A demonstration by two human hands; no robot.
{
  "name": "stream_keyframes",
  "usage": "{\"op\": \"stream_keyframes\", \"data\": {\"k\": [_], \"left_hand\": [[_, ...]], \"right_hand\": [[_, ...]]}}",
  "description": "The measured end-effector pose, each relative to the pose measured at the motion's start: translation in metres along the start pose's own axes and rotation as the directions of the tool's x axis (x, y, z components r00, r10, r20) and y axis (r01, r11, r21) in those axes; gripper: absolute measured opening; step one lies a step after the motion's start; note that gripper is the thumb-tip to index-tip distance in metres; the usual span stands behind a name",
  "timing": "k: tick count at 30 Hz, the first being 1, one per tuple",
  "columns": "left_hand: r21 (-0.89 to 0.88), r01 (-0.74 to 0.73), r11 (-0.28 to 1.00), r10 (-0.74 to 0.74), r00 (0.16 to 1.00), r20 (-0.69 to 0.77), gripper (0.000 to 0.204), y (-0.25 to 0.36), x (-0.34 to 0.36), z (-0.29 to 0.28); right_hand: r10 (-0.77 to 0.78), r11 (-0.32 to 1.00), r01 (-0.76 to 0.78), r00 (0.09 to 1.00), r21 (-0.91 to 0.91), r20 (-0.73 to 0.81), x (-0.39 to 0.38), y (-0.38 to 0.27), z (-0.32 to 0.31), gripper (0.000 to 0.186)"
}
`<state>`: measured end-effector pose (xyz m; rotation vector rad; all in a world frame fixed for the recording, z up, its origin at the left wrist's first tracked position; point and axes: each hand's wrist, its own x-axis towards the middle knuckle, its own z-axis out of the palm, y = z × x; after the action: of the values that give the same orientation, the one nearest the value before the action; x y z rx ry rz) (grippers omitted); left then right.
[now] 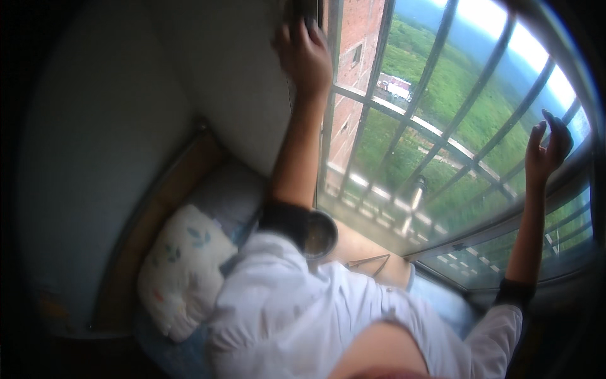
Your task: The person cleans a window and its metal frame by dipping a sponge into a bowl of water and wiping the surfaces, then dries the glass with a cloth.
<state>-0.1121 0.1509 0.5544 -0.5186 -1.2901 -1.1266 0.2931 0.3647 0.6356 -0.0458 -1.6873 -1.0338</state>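
Observation:
My left hand [304,60] is raised high at the left side of the window frame [326,120]. Its fingers curl at a dark patch by the top of the view, and whatever they grip there is too dark to make out. On the far right, my right hand [548,148] is lifted in front of the window glass [486,136]. Its thumb and fingers are bent but apart, with nothing visible between them. Metal bars [435,54] cross the window beyond the glass.
Below the window runs a light ledge [398,268] bearing a dark round container [322,234] and a thin dark angular object [372,260]. A white leaf-print pillow [189,271] lies to the left, beside a wooden board [151,208]. A pale wall [113,126] stands behind it.

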Motion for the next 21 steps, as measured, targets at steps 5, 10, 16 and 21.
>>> {"op": "stream_keyframes", "data": {"k": [5,10,16,21], "left_hand": [[0.062,0.105,0.993,-0.116,0.969,0.218,0.025,-0.009,-0.054,-0.035],[0.105,-0.146,0.984,0.154,0.985,-0.077,0.023,0.007,0.098,0.044],[-0.151,-0.174,0.973,0.138,0.964,-0.226,0.026,0.003,0.039,0.015],[0.071,0.132,0.989,-0.147,0.948,0.282,0.024,-0.006,-0.054,-0.045]], "right_hand": [[0.006,1.0,-0.006,1.0,0.011,-0.016,0.0,-0.001,0.004,0.017],[-0.005,1.0,0.005,1.0,0.008,-0.008,0.001,-0.001,0.002,0.017],[0.006,1.0,-0.006,1.0,0.002,0.027,-0.002,-0.003,-0.001,0.019],[-0.002,1.0,0.002,1.0,0.001,0.0,-0.004,-0.002,0.003,0.02]]}}
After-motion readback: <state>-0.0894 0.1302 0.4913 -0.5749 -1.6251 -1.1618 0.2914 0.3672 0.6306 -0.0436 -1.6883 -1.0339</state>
